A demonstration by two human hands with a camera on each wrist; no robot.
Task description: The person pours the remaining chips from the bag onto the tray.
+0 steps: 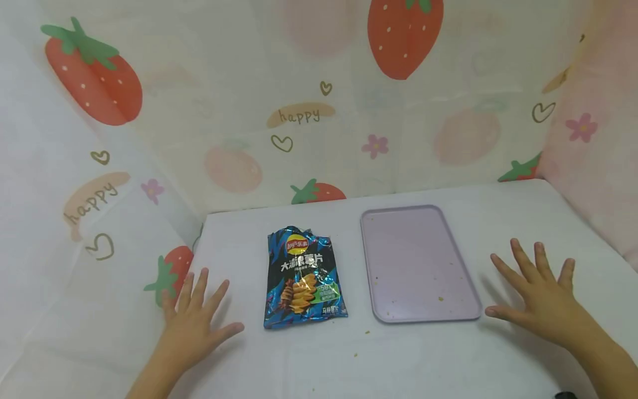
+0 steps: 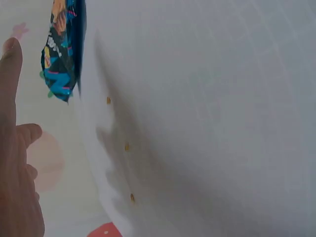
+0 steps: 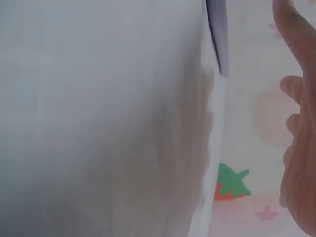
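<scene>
A blue and black Lay's chip bag [image 1: 303, 280] lies on the white table, its top edge crumpled. To its right is a pale purple tray [image 1: 413, 260] with rounded corners and a few crumbs on it. My left hand [image 1: 191, 324] spreads its fingers left of the bag and holds nothing. My right hand [image 1: 545, 302], also with fingers spread and nothing in it, is just right of the tray. In the left wrist view the chip bag [image 2: 61, 54] shows at the top, beyond the thumb. The right wrist view catches the edge of the tray [image 3: 217, 34].
Small crumbs [image 1: 356, 354] dot the white tablecloth [image 1: 279, 366] in front of the bag and tray. Cloth printed with strawberries [image 1: 406, 39] hangs behind and at both sides. A small dark object [image 1: 565, 395] shows at the bottom right edge.
</scene>
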